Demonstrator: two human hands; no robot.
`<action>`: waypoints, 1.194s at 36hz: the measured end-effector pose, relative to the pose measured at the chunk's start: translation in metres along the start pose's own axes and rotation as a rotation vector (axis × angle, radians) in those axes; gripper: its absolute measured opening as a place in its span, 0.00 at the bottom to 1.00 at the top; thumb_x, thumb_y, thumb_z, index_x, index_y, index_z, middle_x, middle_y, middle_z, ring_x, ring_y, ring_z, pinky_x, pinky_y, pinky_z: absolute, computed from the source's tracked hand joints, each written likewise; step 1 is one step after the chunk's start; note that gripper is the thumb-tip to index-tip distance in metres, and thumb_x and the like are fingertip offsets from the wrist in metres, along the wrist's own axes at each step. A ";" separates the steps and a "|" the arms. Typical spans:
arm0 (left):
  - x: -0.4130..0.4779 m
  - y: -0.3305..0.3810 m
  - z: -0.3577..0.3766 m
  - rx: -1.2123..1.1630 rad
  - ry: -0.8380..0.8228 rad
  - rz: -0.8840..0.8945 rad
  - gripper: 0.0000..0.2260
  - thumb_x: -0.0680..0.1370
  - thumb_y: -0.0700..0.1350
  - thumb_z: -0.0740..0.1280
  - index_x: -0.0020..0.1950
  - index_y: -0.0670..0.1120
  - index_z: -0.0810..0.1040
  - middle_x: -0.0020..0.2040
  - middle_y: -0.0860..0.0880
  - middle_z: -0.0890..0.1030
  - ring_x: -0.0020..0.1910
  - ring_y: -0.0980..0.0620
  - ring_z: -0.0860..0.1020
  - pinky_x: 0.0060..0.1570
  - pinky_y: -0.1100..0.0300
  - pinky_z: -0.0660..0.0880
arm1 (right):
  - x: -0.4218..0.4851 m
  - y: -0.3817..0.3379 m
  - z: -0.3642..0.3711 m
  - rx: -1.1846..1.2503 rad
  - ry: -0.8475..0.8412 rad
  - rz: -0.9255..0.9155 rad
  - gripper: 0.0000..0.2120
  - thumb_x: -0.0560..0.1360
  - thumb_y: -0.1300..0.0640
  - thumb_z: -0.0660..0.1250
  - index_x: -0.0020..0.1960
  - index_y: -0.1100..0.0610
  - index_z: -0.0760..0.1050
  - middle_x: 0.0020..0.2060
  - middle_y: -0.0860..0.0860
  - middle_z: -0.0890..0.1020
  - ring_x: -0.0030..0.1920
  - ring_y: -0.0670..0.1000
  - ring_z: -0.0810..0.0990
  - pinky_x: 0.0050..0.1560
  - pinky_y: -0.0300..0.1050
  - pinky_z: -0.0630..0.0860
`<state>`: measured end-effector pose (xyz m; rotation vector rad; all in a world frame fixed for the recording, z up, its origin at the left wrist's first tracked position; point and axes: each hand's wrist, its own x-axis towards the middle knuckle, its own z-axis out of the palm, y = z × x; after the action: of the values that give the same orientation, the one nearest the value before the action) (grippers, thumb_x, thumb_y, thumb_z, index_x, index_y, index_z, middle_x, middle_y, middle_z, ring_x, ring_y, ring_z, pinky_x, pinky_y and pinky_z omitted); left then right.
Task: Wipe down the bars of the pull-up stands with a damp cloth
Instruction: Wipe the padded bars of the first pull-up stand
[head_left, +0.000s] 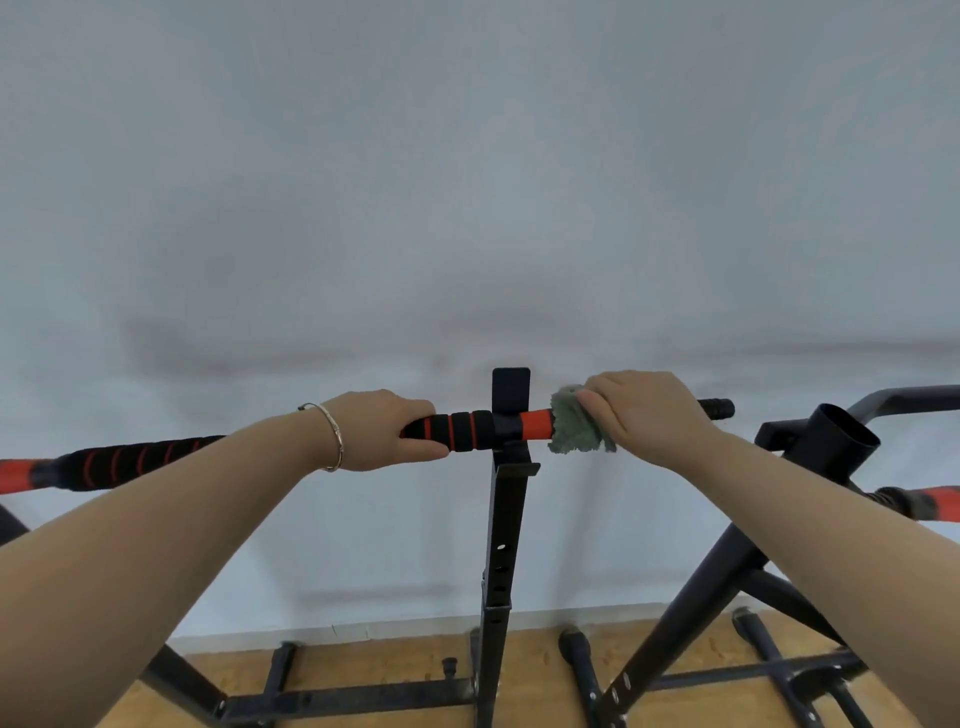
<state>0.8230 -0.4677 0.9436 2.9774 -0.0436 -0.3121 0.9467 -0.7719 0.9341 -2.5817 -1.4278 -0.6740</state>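
Single wide-angle view from the head, looking forward and slightly down. Right up close on the black-and-orange foam-gripped horizontal bar (467, 431), square on to the plain pale grey wall (467, 182) behind. Light brown wooden floor (415, 665) along the bottom edge.

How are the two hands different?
The left hand grips the bar bare; the right hand holds a green cloth round it. The left hand sits left of the black post, the right hand right of it. Only the left wrist wears a bracelet. Both grip one bar.
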 end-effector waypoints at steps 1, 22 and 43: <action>0.000 0.000 -0.002 -0.014 0.002 0.001 0.15 0.78 0.66 0.60 0.49 0.55 0.72 0.38 0.54 0.77 0.32 0.57 0.74 0.39 0.58 0.73 | 0.000 -0.005 0.000 0.035 0.039 0.003 0.12 0.83 0.50 0.54 0.42 0.47 0.68 0.29 0.43 0.70 0.29 0.49 0.71 0.25 0.52 0.73; -0.004 -0.005 -0.016 -0.169 -0.023 0.038 0.14 0.78 0.61 0.63 0.44 0.52 0.72 0.36 0.50 0.78 0.28 0.53 0.77 0.35 0.55 0.76 | 0.043 -0.049 0.010 -0.303 -0.172 -0.114 0.05 0.82 0.53 0.57 0.47 0.49 0.67 0.24 0.46 0.70 0.26 0.52 0.72 0.25 0.41 0.61; -0.005 -0.007 -0.007 -0.069 -0.034 0.055 0.15 0.77 0.65 0.62 0.45 0.54 0.72 0.39 0.50 0.80 0.33 0.53 0.82 0.40 0.54 0.80 | 0.011 -0.016 -0.018 -0.183 -0.362 0.143 0.27 0.81 0.35 0.43 0.39 0.51 0.71 0.29 0.46 0.76 0.32 0.48 0.74 0.36 0.46 0.70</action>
<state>0.8201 -0.4597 0.9502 2.8967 -0.1163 -0.3498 0.9327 -0.7605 0.9533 -3.0366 -1.3012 -0.3424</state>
